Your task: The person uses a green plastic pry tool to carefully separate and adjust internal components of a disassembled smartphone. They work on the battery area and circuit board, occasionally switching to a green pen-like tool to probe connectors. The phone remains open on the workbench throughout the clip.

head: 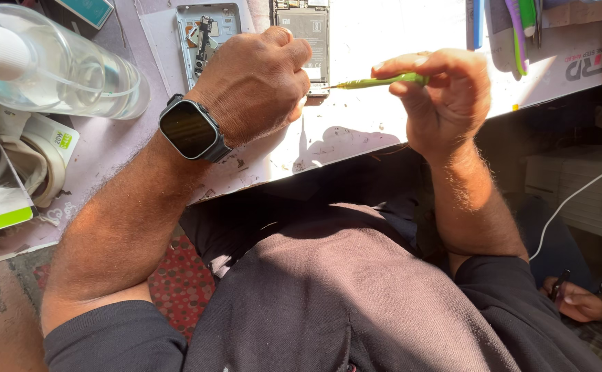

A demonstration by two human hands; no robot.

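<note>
My left hand [256, 79], with a dark smartwatch [189, 129] on the wrist, is curled into a fist over the lower edge of an opened phone [305, 31] lying on the work mat [356, 117]. Whether it pinches anything small is hidden. My right hand [442, 89] holds a slim green screwdriver [380, 82] level, its metal tip pointing left toward my left hand's fingers. A detached phone back frame [204, 34] with exposed parts lies just left of the opened phone.
A clear plastic bottle [60, 65] lies at the far left beside white packaging [18, 165]. Coloured tools [518, 27] rest at the mat's top right. Another person's hand [583, 300] shows at the lower right. A white cable [576, 196] runs along the right.
</note>
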